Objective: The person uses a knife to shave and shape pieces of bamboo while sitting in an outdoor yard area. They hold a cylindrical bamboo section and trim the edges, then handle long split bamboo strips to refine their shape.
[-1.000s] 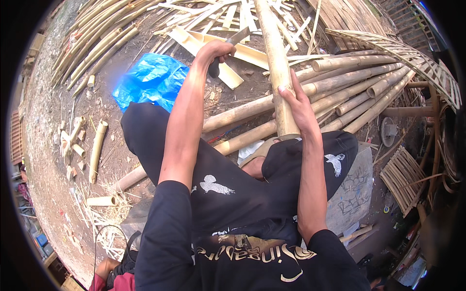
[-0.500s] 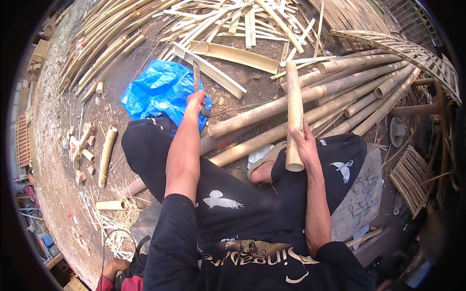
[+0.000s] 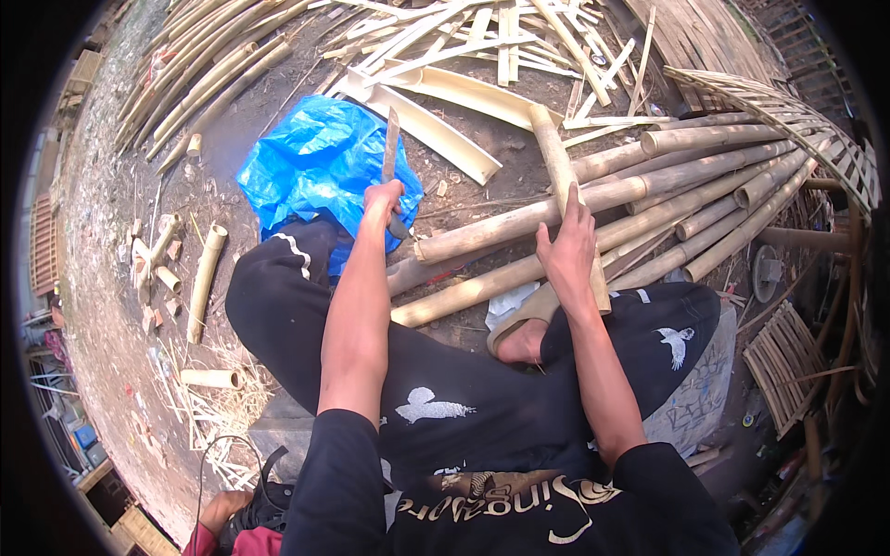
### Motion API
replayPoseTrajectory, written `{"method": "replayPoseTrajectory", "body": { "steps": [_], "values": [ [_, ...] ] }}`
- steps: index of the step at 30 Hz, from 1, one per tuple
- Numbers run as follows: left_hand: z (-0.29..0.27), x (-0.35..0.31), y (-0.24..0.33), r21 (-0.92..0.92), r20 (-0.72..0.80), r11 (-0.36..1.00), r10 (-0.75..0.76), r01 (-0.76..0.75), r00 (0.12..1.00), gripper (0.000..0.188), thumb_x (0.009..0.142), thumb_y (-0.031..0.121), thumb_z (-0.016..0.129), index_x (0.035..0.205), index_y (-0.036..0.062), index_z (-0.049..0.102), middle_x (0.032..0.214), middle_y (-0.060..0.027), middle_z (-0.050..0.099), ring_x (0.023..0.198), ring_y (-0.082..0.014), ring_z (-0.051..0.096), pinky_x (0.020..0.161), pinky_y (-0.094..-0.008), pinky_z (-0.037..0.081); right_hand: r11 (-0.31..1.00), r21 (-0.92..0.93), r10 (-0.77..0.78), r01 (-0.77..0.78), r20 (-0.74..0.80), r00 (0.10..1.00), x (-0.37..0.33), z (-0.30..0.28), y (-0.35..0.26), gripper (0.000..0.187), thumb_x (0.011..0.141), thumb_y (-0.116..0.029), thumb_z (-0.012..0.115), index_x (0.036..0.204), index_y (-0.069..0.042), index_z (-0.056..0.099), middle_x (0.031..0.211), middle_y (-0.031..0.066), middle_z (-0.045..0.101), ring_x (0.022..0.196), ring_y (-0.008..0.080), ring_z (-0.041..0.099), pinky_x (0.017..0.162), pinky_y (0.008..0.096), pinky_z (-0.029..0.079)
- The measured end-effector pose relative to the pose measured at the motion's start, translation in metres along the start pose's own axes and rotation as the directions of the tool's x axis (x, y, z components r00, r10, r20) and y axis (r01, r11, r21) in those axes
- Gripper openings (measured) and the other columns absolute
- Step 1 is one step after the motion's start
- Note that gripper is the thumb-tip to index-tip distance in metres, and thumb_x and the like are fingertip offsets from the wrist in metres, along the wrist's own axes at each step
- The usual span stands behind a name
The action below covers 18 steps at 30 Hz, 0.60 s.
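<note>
My left hand is closed round a large knife, its blade pointing away from me. The knife's dark handle end sticks out below the fist, beside a crumpled blue plastic sheet. In front of my right knee, a short bamboo piece slants over the bamboo poles, its near end by my leg. My right hand lies over the middle of this piece with fingers stretched and thumb apart, covering part of it.
Split bamboo halves and a heap of pale strips lie ahead. Long bamboo poles are stacked at far left. Short offcuts and shavings lie left of my leg. Another person's hand shows at lower left.
The bamboo piece has tilted, its far end swinging left and away. My right hand has moved up along it and loosened its fingers. The knife has shifted slightly right.
</note>
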State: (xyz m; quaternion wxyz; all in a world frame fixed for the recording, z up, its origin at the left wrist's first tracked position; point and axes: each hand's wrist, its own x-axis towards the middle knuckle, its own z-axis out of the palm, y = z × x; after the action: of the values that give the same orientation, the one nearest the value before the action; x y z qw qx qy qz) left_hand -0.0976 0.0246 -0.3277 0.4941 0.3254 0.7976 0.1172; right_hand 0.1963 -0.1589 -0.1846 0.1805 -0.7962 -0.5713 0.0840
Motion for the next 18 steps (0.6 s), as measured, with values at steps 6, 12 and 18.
{"method": "replayPoseTrajectory", "body": {
  "steps": [6,12,18],
  "values": [
    [0.002,-0.007,-0.013,-0.002,0.043,1.0,-0.019,0.019,0.999,0.029,0.073,0.02,0.069,0.08,-0.0083,0.071,0.069,-0.0159,0.069,0.06,-0.025,0.066,0.059,-0.0392,0.051,0.959,0.218,0.086,-0.182,0.389,0.917,0.109,0.163,-0.019,0.07,0.087,-0.02,0.07,0.147,0.001,0.042,0.128,0.03,0.06,0.113,0.0469,0.062,0.101,0.0513,0.049],
    [-0.018,-0.028,-0.006,0.131,0.071,0.987,-0.108,0.098,0.992,0.027,0.073,0.02,0.067,0.074,-0.0066,0.07,0.066,-0.0134,0.068,0.057,-0.0216,0.066,0.057,-0.0356,0.051,0.984,0.032,0.161,-0.175,0.259,0.952,0.14,0.24,0.014,0.041,0.091,-0.016,0.062,0.127,0.003,0.056,0.114,0.0305,0.065,0.108,0.0467,0.064,0.098,0.0521,0.05],
    [-0.049,-0.027,0.026,0.269,0.089,0.963,-0.047,0.021,0.995,0.03,0.074,0.023,0.066,0.073,-0.0067,0.07,0.068,-0.0148,0.069,0.063,-0.0249,0.069,0.063,-0.0395,0.053,0.994,0.105,0.029,-0.037,0.082,0.996,0.146,0.229,0.016,0.023,0.095,-0.018,0.058,0.109,0.001,0.062,0.103,0.0241,0.07,0.1,0.0433,0.065,0.09,0.0523,0.051]
  ]
}}
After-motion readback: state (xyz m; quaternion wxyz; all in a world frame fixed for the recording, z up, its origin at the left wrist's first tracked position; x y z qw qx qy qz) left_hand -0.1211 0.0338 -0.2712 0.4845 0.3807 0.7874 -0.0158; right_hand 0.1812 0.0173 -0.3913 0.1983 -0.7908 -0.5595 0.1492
